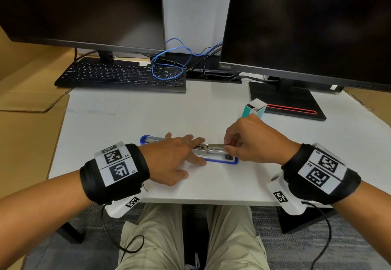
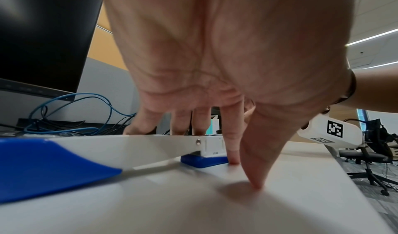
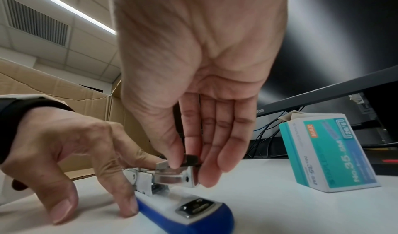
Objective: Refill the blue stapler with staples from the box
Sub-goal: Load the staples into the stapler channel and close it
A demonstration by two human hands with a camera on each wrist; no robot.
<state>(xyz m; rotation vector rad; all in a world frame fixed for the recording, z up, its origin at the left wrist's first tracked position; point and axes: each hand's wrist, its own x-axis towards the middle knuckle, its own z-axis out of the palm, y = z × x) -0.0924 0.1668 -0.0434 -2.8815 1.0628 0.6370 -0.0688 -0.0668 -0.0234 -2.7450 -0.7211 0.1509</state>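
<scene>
My left hand (image 1: pixel 171 159) lies spread over the blue stapler (image 1: pixel 220 159), fingers straight, pressing its opened body down on the white desk (image 1: pixel 127 117); thumb and forefinger tips rest on the desk itself. My right hand (image 1: pixel 254 140) pinches a strip of staples (image 3: pixel 165 165) between thumb and forefinger, right at the open metal magazine (image 3: pixel 174 176) near the stapler's front end.

Progress, as I judge it: the stapler is already open and a strip is out of the box; the strip appears to be only partly seated in the channel. Sliding it fully in and closing the top are still to do.

The stapler lies lengthwise across the desk just in front of me, blue base down, with a white inlay and a shiny anvil plate (image 3: pixel 194 207) at its nose. The magazine is bright metal. The blue cap end points to my left.

The staple box (image 3: pixel 327 151), teal and white, stands upright near and behind my right hand, its top flap open.
</scene>
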